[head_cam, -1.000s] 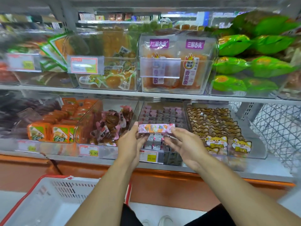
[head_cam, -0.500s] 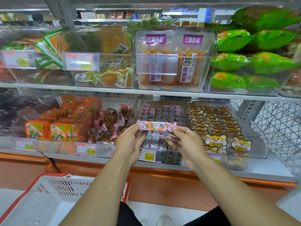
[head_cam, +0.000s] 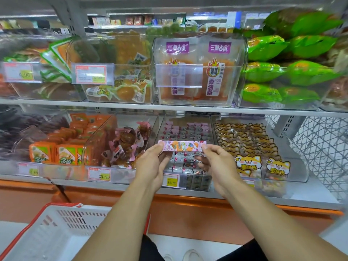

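head view: snack bar [head_cam: 182,146] is out of its bin [head_cam: 159,129], held level just above it, left hand [head_cam: 153,163] & right hand [head_cam: 216,162] pinching an end each. prob. being checked; not yet in basket [head_cam: 56,232].

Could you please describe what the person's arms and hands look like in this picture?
The left forearm and right forearm are bare, no sleeve in view. The left hand and right hand wear no gloves; no watch, bracelet or ring shows.
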Demonstrator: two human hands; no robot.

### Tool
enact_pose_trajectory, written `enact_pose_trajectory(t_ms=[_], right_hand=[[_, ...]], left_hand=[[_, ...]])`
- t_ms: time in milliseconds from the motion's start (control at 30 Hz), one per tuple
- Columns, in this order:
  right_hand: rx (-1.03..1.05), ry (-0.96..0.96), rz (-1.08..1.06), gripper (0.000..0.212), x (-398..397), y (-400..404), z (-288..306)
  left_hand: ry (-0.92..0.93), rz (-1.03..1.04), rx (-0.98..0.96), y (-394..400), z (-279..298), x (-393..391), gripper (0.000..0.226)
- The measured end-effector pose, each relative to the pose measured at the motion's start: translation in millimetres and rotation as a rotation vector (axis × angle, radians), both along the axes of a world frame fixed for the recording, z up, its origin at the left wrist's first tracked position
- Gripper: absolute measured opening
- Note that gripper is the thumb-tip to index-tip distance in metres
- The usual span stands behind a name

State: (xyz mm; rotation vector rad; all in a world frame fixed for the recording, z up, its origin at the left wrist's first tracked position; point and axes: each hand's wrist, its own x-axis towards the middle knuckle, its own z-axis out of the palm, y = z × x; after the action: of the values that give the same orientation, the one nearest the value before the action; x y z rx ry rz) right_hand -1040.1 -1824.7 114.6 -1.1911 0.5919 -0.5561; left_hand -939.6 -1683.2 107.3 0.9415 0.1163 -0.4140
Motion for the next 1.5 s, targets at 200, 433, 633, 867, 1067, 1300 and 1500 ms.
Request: enact_pose_trajectory(t_ms=[200,433,633,867,1067,1300,1500], right_hand=[[-0.606,0.024,0.202,0.050,-8.1,1.0,0.2],[-0.312,-0.035,0.121,0.009,-3.8,2.7,4.1],[-0.021,0.120,0.186,0.029,0.4,-2.9,2.2],[-0.198,0.068,0.275,0.037,-2.4,-6.1,2.6],[-0.320,-0.047,0.319,0.035,-4.9,-3.2,3.7],[-0.285,0.017,0.266,0.023,-3.5,-5.7,1.1],[-0.213,0.016,0.261,0.023,0.6,-4.9,-1.6]], left_hand=[[-0.022,0.019,0.047,3.9,-2.5,0.3,0.018],[-0.131,-0.057,0.132,3.7,0.6,-1.4,0.014],[-0.300,-0.222,0.136,3.9,4.1,-10.2,0.032],[-0.245,-0.160,0.133,2.9,3.8,-10.4,0.026],[-0.253,-0.168,0.211,2.1,3.0,-11.8,0.033],[-0.216,-0.122,0.220,2.7,4.0,-11.4,0.030],[-0.149,-0.065,0.385,1.4,3.8,-11.9,0.046]])
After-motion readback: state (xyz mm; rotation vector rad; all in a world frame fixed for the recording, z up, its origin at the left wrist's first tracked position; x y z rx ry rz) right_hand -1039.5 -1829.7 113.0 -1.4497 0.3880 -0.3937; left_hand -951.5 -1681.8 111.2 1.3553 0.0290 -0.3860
